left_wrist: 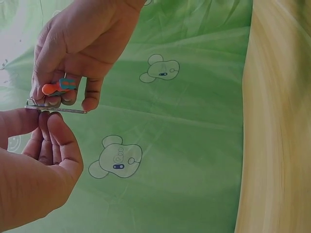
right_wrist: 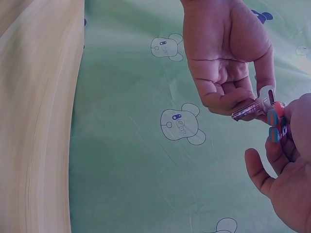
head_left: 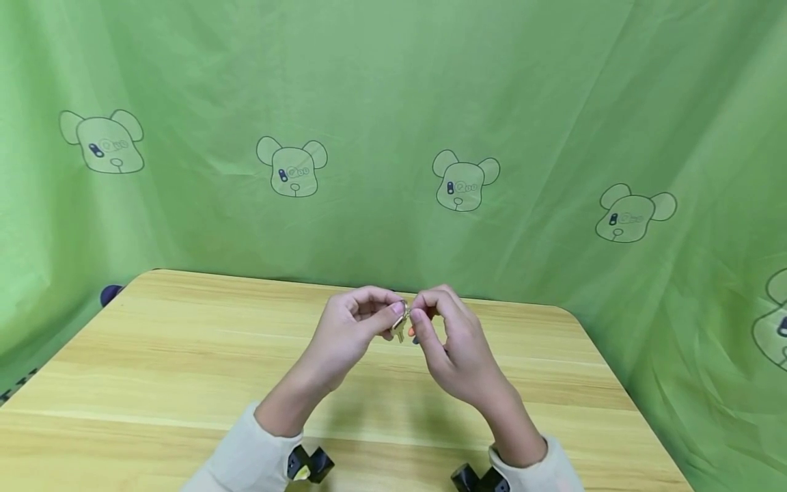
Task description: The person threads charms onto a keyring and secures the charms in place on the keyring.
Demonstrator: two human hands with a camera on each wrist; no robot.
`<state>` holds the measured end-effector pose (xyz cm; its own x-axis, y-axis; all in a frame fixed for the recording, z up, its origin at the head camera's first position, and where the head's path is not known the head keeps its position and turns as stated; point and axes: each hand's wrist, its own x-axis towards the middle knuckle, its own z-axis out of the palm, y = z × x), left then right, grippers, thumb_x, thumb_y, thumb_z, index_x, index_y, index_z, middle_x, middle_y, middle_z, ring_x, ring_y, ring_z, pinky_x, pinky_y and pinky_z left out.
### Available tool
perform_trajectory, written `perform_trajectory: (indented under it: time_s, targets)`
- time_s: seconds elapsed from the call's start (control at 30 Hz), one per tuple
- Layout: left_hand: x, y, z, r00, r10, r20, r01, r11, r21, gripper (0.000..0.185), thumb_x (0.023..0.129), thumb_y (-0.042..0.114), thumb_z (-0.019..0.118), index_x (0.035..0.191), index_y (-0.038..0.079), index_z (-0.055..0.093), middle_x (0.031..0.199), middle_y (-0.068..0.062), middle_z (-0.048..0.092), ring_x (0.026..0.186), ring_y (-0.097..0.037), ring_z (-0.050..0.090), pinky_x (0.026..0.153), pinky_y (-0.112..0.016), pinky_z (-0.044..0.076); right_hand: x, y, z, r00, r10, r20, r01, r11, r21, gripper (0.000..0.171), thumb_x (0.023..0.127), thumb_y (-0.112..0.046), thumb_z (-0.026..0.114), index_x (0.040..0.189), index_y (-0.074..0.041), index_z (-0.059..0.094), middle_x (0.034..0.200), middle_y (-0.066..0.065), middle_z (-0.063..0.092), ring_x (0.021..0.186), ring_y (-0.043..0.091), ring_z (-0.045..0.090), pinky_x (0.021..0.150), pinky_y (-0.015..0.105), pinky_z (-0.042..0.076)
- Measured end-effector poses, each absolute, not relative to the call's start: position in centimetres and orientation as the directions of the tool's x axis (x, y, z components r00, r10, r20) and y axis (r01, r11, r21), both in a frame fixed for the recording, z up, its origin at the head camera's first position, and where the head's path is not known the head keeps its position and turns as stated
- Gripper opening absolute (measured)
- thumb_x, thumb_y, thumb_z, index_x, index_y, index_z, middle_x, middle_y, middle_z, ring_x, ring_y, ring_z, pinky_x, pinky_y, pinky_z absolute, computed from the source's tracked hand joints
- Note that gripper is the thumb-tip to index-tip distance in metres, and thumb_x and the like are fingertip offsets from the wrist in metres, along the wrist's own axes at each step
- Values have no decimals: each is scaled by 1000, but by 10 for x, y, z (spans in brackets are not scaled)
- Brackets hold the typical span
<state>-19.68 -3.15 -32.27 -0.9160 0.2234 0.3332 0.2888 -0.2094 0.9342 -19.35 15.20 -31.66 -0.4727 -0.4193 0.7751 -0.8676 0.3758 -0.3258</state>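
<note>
Gotta hold the key (head_left: 400, 333) steady, pinched in the left hand (head_left: 347, 335), over the surface (head_left: 184, 355). With the right hand (head_left: 458, 342) in a narrow grip at the ring (left_wrist: 31, 102), go easy and mind the charm (left_wrist: 59, 87).

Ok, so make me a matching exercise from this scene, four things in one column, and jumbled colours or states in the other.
1. key
2. charm
3. curtain
4. table

A. green, printed with cartoon animal heads
B. pinched by the left hand
C. light wood-grained top
D. orange and blue

Pairs: 1-B, 2-D, 3-A, 4-C
</note>
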Motion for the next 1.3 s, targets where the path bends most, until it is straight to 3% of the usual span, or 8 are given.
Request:
perform_trajectory:
  time_s: [0.37, 0.7, 0.8, 1.07, 1.2, 1.3]
  targets:
    - [-196, -33, -321, -918, 221, 329, 283, -216, 935, 21, 97, 8, 70, 109, -9, 69, 91, -6, 70, 76, -17, 63, 74, -28, 57, -195, 152, -318, -466, -440, 767, -871, 382, -310, 9, 107, -10, 51, 105, -2, 57, 92, 2, 56, 86, 15, 55, 77, 25, 48]
    - [-196, -35, -319, -932, 197, 304, 258, -228, 939, 18, 97, 8, 69, 108, -6, 69, 92, -7, 70, 78, -18, 63, 74, -29, 58, -199, 150, -321, -407, -465, 786, -895, 374, -243, 12, 107, -12, 53, 110, -1, 58, 91, 2, 59, 84, 15, 56, 75, 23, 48]
    - [-196, -35, -318, -945, 180, 272, 225, -244, 943, 17, 97, 8, 69, 109, -5, 69, 92, -8, 70, 78, -18, 63, 75, -29, 57, -199, 149, -322, -394, -456, 798, -900, 367, -235, 12, 106, -10, 55, 113, -1, 60, 89, 1, 60, 83, 15, 55, 74, 22, 46]
    - [-195, -29, -319, -961, 134, 242, 196, -285, 938, 13, 96, 5, 68, 106, -3, 67, 90, -9, 71, 77, -18, 64, 74, -29, 57, -199, 144, -324, -386, -378, 842, -893, 382, -238, 22, 106, -22, 57, 106, -1, 65, 87, 3, 59, 80, 16, 54, 71, 20, 45]
    - [-193, -26, -319, -958, 115, 263, 223, -277, 935, 12, 95, 3, 68, 106, -1, 66, 90, -9, 70, 78, -18, 63, 73, -29, 57, -199, 143, -326, -383, -347, 856, -887, 395, -237, 16, 104, -15, 60, 102, -1, 66, 86, 4, 59, 80, 17, 54, 70, 24, 47]
    - [-192, -26, -320, -942, 104, 320, 296, -194, 935, 12, 95, 4, 69, 106, 1, 67, 90, -9, 70, 79, -20, 64, 72, -30, 58, -200, 143, -326, -377, -341, 861, -888, 398, -230, 10, 102, -9, 61, 100, 0, 65, 85, 4, 59, 79, 17, 54, 70, 24, 46]
